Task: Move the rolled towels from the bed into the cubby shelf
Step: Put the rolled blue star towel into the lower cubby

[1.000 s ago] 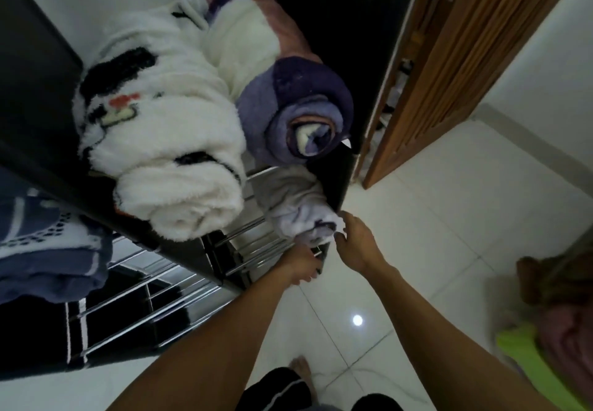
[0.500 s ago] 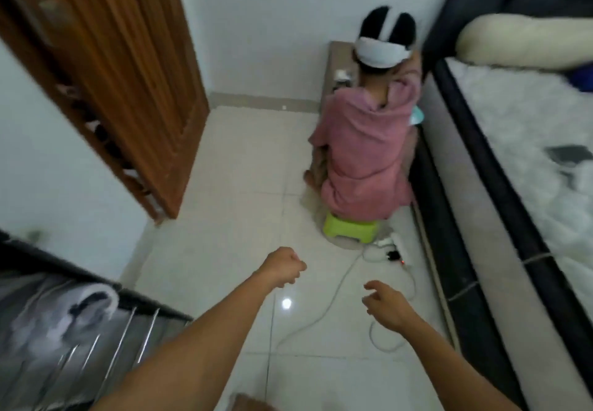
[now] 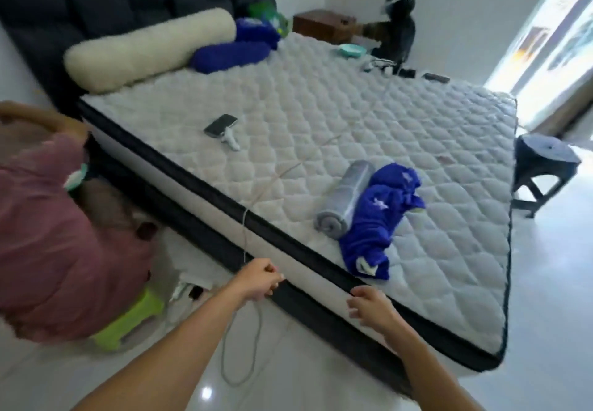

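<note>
Towels lie ahead of the hands, up on the bed (image 3: 321, 115), near its close edge. One grey rolled towel (image 3: 345, 200) rests there, its long way running from the near edge toward the far side. One blue towel (image 3: 377, 221) lies touching it on the right, loose and bunched, so I count two towels, and only one is neatly rolled. The right hand (image 3: 373, 309) looks nearer to them; the left hand (image 3: 256, 279) is off to the left. Both hands hang just beside the bed's edge with fingers loosely curled, holding nothing. I think the next move is a reach forward and a bit right. The cubby shelf is not in sight.
</note>
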Tool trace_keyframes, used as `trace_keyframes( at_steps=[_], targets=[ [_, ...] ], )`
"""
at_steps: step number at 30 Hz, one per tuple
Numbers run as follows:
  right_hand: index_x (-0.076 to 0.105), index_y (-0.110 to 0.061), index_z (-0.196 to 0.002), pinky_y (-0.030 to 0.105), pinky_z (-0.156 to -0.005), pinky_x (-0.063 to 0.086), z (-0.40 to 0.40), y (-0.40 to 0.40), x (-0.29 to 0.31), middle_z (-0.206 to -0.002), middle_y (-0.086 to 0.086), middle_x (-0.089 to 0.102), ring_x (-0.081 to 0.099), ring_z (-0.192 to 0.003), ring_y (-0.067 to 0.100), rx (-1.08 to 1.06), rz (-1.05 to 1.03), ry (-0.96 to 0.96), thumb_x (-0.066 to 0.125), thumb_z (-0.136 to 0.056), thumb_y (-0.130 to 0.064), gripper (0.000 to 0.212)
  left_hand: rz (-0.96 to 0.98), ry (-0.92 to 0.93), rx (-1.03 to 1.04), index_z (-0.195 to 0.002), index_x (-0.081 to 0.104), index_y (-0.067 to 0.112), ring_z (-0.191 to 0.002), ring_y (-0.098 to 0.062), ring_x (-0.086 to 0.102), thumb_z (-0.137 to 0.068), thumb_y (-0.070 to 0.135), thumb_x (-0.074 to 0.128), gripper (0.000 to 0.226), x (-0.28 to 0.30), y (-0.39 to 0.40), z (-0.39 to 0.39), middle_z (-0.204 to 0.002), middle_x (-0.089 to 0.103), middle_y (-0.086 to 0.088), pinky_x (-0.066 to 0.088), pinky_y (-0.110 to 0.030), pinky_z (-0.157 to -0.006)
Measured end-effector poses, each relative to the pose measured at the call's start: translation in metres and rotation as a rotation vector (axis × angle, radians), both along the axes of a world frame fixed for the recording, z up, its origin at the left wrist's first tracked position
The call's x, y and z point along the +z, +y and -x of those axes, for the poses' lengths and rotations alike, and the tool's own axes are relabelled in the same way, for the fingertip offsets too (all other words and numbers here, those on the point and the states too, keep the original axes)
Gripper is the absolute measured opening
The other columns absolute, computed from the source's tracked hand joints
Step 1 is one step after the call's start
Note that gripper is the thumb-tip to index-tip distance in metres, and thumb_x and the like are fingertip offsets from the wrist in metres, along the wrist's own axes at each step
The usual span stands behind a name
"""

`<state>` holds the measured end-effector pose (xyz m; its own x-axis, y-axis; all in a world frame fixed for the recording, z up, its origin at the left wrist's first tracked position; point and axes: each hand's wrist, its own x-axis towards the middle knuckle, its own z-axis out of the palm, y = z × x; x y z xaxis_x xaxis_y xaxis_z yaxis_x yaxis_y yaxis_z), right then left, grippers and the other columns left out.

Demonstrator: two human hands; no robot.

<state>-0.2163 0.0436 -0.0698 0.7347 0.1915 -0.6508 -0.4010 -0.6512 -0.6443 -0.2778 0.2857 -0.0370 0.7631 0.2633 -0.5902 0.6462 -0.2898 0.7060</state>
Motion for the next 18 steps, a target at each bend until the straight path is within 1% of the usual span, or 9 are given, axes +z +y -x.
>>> trace_keyframes(
  at_steps=[2, 4, 6, 8, 10, 13, 15, 18],
  targets=[
    [0.053, -0.018, -0.112, 0.025, -0.063, 0.047, -0.017, -0.026, 0.008, -0.098, 0.006, 0.064, 0.062, -0.079, 0.016, -0.129, -0.058, -0.021, 0.054, -0.09, -0.019, 0.022, 0.017, 0.017, -0.116, -0.082, 0.049, 0.016, -0.056, -0.01, 0.05, -0.093, 0.019, 0.055, 0.013, 0.001, -0.029, -0.037, -0.072, 0.056, 0.0, 0.033, -0.014, -0.039],
    [0.054, -0.013, -0.113, 0.025, -0.062, 0.047, -0.028, -0.05, 0.012, -0.089, 0.005, 0.062, 0.06, -0.073, 0.016, -0.262, -0.106, -0.035, 0.054, -0.09, -0.016, 0.023, 0.059, 0.036, -0.183, -0.081, 0.05, 0.016, -0.059, -0.012, 0.051, -0.093, 0.021, 0.056, 0.014, -0.004, -0.051, -0.07, -0.073, 0.056, -0.002, 0.037, -0.017, -0.043],
    [0.053, -0.011, -0.115, 0.025, -0.062, 0.048, -0.034, -0.07, 0.014, -0.085, 0.005, 0.061, 0.058, -0.071, 0.016, -0.397, -0.136, -0.04, 0.054, -0.091, -0.014, 0.024, 0.106, 0.068, -0.225, -0.091, 0.054, 0.013, -0.068, -0.015, 0.056, -0.092, 0.025, 0.057, 0.012, -0.011, -0.07, -0.099, -0.08, 0.058, -0.004, 0.045, -0.025, -0.056],
    [0.052, -0.011, -0.115, 0.029, -0.069, 0.051, -0.034, -0.086, 0.018, -0.092, 0.008, 0.062, 0.06, -0.078, 0.019, -0.504, -0.142, -0.055, 0.054, -0.092, -0.014, 0.024, 0.151, 0.118, -0.243, -0.104, 0.055, 0.011, -0.081, -0.018, 0.06, -0.093, 0.027, 0.056, 0.019, -0.019, -0.088, -0.12, -0.092, 0.058, -0.006, 0.049, -0.034, -0.072],
    [0.053, -0.013, -0.116, 0.032, -0.076, 0.053, -0.035, -0.097, 0.022, -0.101, 0.011, 0.064, 0.063, -0.085, 0.02, -0.569, -0.152, -0.08, 0.054, -0.092, -0.016, 0.024, 0.21, 0.152, -0.234, -0.118, 0.052, 0.009, -0.094, -0.023, 0.06, -0.094, 0.026, 0.056, 0.029, -0.025, -0.103, -0.139, -0.107, 0.058, -0.009, 0.049, -0.039, -0.079],
    [0.053, -0.015, -0.118, 0.03, -0.071, 0.052, -0.047, -0.109, 0.021, -0.108, 0.011, 0.064, 0.065, -0.089, 0.021, -0.649, -0.137, -0.081, 0.056, -0.092, -0.016, 0.026, 0.267, 0.228, -0.203, -0.128, 0.045, 0.008, -0.104, -0.026, 0.057, -0.092, 0.025, 0.058, 0.041, -0.031, -0.117, -0.159, -0.128, 0.052, -0.011, 0.05, -0.042, -0.082],
    [0.053, -0.015, -0.12, 0.032, -0.072, 0.051, -0.065, -0.113, 0.016, -0.105, 0.009, 0.064, 0.065, -0.089, 0.021, -0.701, -0.107, -0.103, 0.057, -0.091, -0.017, 0.03, 0.295, 0.264, -0.176, -0.131, 0.041, 0.01, -0.111, -0.028, 0.055, -0.092, 0.024, 0.058, 0.045, -0.037, -0.122, -0.173, -0.136, 0.048, -0.012, 0.05, -0.044, -0.084],
    [0.051, -0.014, -0.124, 0.037, -0.08, 0.053, -0.107, -0.114, 0.011, -0.102, 0.005, 0.062, 0.064, -0.091, 0.018, -0.701, -0.077, -0.133, 0.058, -0.091, -0.019, 0.035, 0.296, 0.322, -0.078, -0.141, 0.033, 0.01, -0.125, -0.03, 0.049, -0.091, 0.023, 0.059, 0.058, -0.046, -0.132, -0.2, -0.145, 0.042, -0.013, 0.047, -0.05, -0.092]
  ],
)
